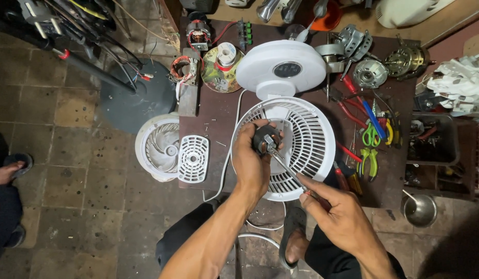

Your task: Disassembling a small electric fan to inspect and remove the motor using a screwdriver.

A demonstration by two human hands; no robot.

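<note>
— Left hand (252,163)?
— Clamped round a small black motor (263,140), at the hub of the white ribbed plastic fan grille (306,134) lying on the brown table (218,111).
— Right hand (335,212)?
— Pinching a slim metal screwdriver (286,165), tip touching the motor.

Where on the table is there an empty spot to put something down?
A bare brown patch of table lies between the small white grille, the wood block and the fan cage. The right side is crowded with pliers, screwdrivers and motors.
</note>
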